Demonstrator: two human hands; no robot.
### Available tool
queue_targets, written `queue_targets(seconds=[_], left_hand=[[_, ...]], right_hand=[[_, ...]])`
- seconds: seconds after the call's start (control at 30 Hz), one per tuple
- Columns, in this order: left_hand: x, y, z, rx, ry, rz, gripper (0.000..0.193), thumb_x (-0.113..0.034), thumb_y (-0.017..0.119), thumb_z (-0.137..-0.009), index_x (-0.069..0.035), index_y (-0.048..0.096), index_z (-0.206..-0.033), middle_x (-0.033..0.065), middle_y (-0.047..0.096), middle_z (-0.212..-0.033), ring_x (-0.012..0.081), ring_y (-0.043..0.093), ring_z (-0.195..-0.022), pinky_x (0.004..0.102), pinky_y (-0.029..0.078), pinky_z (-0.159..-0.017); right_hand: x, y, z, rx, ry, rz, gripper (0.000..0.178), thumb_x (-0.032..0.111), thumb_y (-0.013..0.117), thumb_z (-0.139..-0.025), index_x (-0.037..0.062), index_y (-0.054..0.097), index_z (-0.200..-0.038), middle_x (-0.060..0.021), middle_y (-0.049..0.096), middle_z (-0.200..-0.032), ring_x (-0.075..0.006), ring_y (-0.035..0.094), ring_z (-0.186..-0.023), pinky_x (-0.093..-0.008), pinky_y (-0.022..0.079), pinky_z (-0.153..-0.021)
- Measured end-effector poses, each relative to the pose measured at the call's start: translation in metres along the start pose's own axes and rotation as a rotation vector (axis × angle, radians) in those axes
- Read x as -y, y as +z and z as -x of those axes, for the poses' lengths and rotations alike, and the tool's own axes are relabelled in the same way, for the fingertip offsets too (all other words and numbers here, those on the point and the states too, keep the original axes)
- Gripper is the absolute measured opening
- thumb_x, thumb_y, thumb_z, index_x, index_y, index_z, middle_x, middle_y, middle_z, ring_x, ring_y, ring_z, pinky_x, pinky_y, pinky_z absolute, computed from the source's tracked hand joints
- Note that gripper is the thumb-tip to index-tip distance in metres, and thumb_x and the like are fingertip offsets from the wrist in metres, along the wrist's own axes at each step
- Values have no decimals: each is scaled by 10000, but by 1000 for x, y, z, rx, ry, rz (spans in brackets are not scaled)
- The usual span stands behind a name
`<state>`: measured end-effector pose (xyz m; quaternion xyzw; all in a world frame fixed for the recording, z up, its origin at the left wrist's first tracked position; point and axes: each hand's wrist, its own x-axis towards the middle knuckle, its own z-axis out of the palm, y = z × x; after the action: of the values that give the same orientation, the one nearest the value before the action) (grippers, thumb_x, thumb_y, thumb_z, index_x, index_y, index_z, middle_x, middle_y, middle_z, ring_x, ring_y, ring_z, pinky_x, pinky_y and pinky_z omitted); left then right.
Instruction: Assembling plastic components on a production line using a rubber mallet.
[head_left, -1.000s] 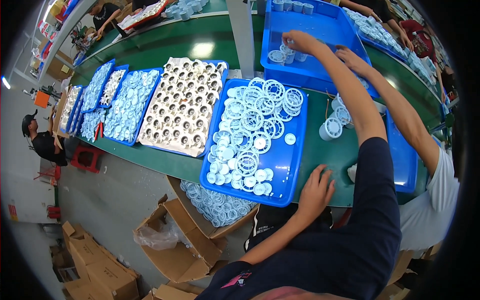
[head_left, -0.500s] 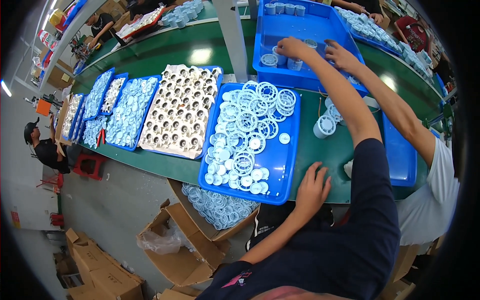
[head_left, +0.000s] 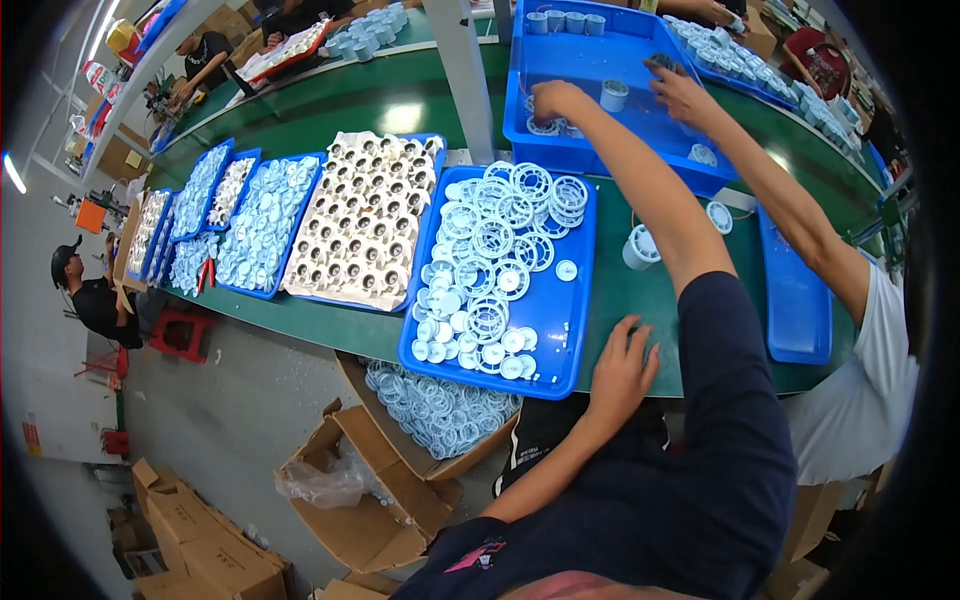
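Observation:
My right hand (head_left: 560, 103) reaches over the near left corner of the deep blue bin (head_left: 640, 165), at several light-blue round cups (head_left: 543, 128). Its fingers bend down among them, and their tips are mostly hidden. My left hand (head_left: 622, 372) rests palm down at the green table's front edge, fingers stretched out and holding nothing. Left of it lies a shallow blue tray (head_left: 556, 345) of light-blue spoked rings (head_left: 493, 240) and small discs (head_left: 512, 367). A light-blue cup (head_left: 642, 248) stands beyond my left hand; another cup (head_left: 718, 217) lies farther right.
A co-worker's hand (head_left: 685, 95) reaches into the bin from the right, near a greyish cup. Farther left are a tray of white moulded holders (head_left: 350, 225) and more trays of blue parts (head_left: 265, 220). A metal post (head_left: 465, 80) rises behind. Cardboard boxes (head_left: 370, 490) stand below the table.
My right hand has moved slightly left and down onto the cups in the bin's corner. The co-worker's hand has shifted up. The cups on the table now stand apart. My left hand stays put.

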<state>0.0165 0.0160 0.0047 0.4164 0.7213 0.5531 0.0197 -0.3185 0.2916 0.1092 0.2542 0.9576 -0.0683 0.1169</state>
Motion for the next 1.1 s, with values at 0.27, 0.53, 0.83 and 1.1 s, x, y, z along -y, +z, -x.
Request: queue_targets(seconds=[0.27, 0.53, 0.83, 1.1], left_hand=[[3, -4, 0, 9, -17, -4, 314, -76, 716, -929, 28, 614, -1208, 238, 574, -1296, 439, 636, -1127, 470, 561, -908], [1, -2, 0, 13, -14, 20, 319, -78, 721, -928, 24, 612, -1210, 235, 576, -1296, 440, 634, -1128, 470, 562, -905], [5, -1, 2, -10, 1, -15, 314, -93, 711, -934, 16, 605, -1208, 229, 573, -1301, 434, 635, -1121, 469, 564, -904], [1, 3, 2, 3, -21, -41, 306, -93, 727, -916, -4, 630, -1192, 203, 585, -1287, 423, 644, -1118, 467, 563, -902]], right_hand=[[12, -8, 8, 12, 5, -32, 445, 171, 844, -751, 71, 784, -1181, -179, 731, -1268, -383, 722, -1127, -517, 579, -941], [-10, -9, -14, 54, -25, 144, 484, 143, 882, -706, 83, 789, -1178, -184, 735, -1256, -392, 716, -1129, -504, 581, -940], [-45, 7, -7, -182, -44, 68, 443, 74, 794, -735, 62, 759, -1176, -227, 738, -1182, -386, 739, -1052, -489, 615, -870], [-72, -32, 33, -292, -83, -163, 448, 106, 766, -792, 108, 714, -1237, -189, 757, -1100, -359, 777, -873, -451, 653, -642]])
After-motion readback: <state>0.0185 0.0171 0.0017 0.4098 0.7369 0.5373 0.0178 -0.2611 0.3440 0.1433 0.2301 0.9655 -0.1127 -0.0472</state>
